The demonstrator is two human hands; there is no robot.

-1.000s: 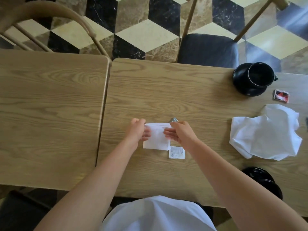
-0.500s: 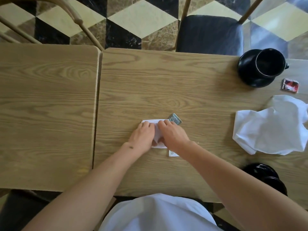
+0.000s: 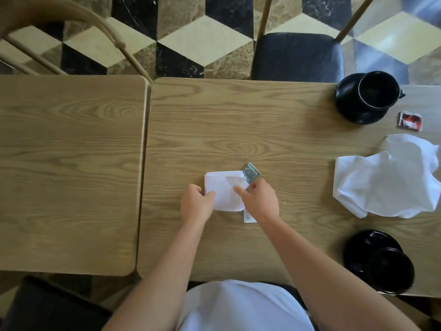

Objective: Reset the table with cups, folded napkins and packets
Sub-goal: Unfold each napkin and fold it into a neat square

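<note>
Napkin folding in progress, centre of right-hand table. Small white folded rectangle lies flat on the wood. Left hand at its 8 o'clock edge, fingers curled in, thumb and fingertips pinching the left border. Right hand at its 4 o'clock, index finger stretched flat across the cloth, pressing; other fingers curled, and whether they hold anything I cannot tell. Grey packet pokes out at napkin's 1 o'clock corner, touching it, just beyond the right knuckles. White packet at 5 o'clock, half hidden under the right wrist.

Doing the step well, as judged: pin with left hand, run right index along the crease toward 12 o'clock, keep edges square before letting go (layers look slightly offset at the top edge). Avoid nudging the grey packet while pressing, it sits right against the corner.

Rest of the setting: crumpled napkin at 3 o'clock, well apart, not yet folded. Far cup on its saucer at 2 o'clock; red packet just beside it. Near cup, dark, on a black saucer at 4 o'clock near the table edge, orientation hard to read. Left table at 9 o'clock.

Likely next: set packets by this napkin, then the crumpled one.
</note>
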